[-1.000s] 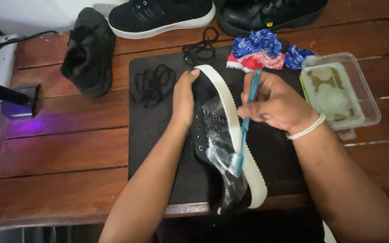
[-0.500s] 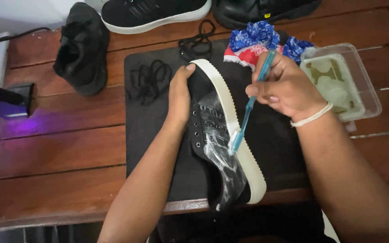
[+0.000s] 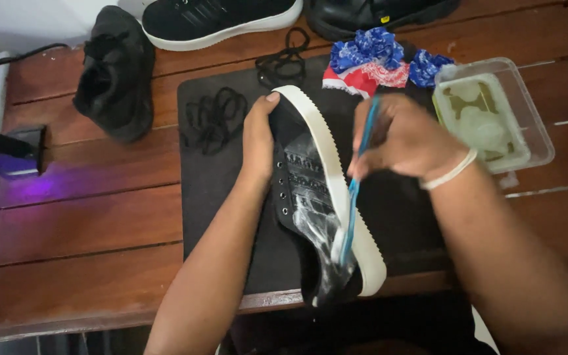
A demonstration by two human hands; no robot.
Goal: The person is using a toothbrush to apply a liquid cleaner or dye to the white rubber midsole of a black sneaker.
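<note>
**Operator:** Where is the work piece, and how is it held?

**Technician:** The black shoe (image 3: 310, 197) lies on its side on the dark mat (image 3: 396, 217), white sole (image 3: 327, 151) turned to the right. The left hand (image 3: 258, 141) wraps the heel end, fingers curled over it and thumb on the sole edge. The right hand (image 3: 402, 141) is closed in a pinch on the blue brush (image 3: 353, 197), whose head sits in the white foam (image 3: 317, 223) near the toe.

**Operator:** How is the scrubbing done well?

**Technician:** Judging from the grip: keep the heel pinned so the shoe cannot roll. Work the bristles along the seam between upper and sole in short strokes. Reload from the clear tub (image 3: 494, 118) of soapy water nearby when the foam thins.
</note>
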